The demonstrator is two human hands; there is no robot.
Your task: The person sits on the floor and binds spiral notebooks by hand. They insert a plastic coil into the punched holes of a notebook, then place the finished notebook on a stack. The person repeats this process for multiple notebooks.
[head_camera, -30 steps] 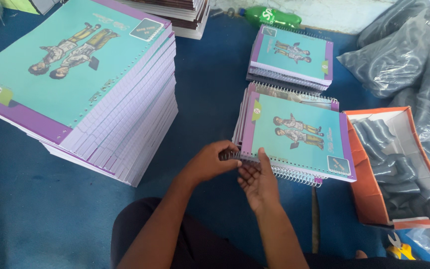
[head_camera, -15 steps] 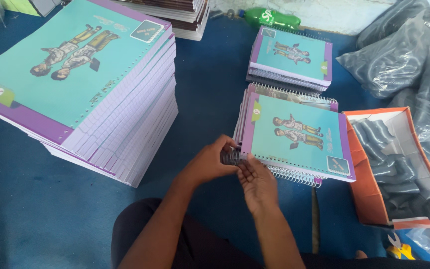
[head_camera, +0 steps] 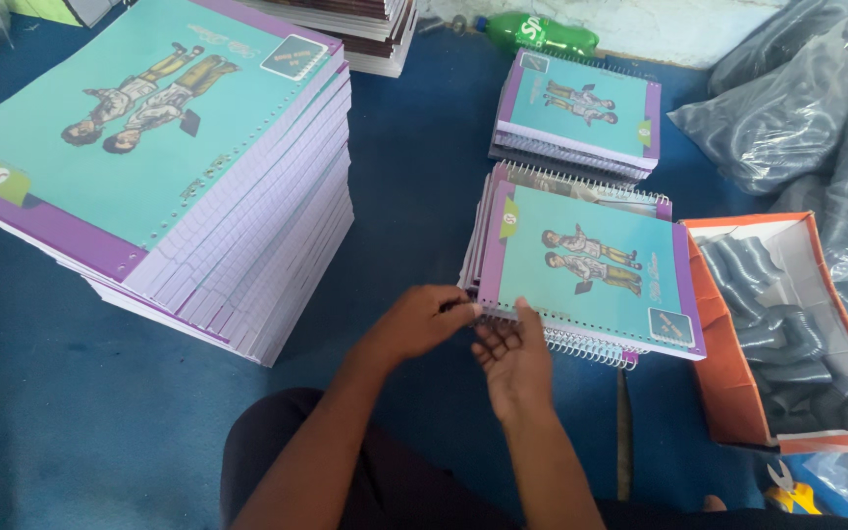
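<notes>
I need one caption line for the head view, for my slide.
Left hand and right hand work at the spiral edge of the top notebook, beside a tall unbound stack.

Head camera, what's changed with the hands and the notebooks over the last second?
Barely anything: the left hand and right hand stay at the spiral edge of the top notebook, fingers shifting slightly. The notebook stacks and the orange box have not moved.

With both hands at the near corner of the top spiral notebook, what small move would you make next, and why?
Probably pinch the coil end and turn it in. The left hand and right hand meet at the near corner of the top notebook, where the spiral binding runs along its edge.
</notes>
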